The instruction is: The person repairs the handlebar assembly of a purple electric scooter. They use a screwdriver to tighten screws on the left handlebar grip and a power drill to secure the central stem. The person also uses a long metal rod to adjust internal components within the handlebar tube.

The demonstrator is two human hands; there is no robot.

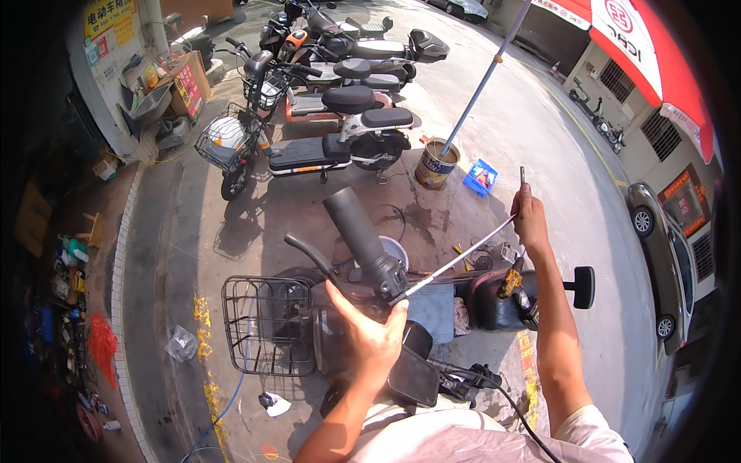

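My left hand (pixel 367 336) is cupped against the base of a scooter's handlebar (pixel 361 235), thumb and forefinger apart around the switch housing (pixel 386 279). Its other fingers are partly hidden. The black grip points up and away, with the brake lever (pixel 307 255) to its left. In my right hand (pixel 528 218), raised on the right, is the crossbar of a silver T-handle wrench (pixel 463 255). The wrench's long shaft slants down left to the housing, its tip beside my left thumb. Below lie the scooter's wire basket (pixel 266 370) and black seat (pixel 494 301).
Several parked scooters (pixel 309 154) stand beyond. A bucket (pixel 435 170) holds an umbrella pole (pixel 482 81), beside a blue tray (pixel 481 179). A white basin (pixel 395 251) and loose tools (pixel 486 253) lie behind the scooter. A blue hose (pixel 231 397) crosses the ground at left; a car (pixel 660 255) stands right.
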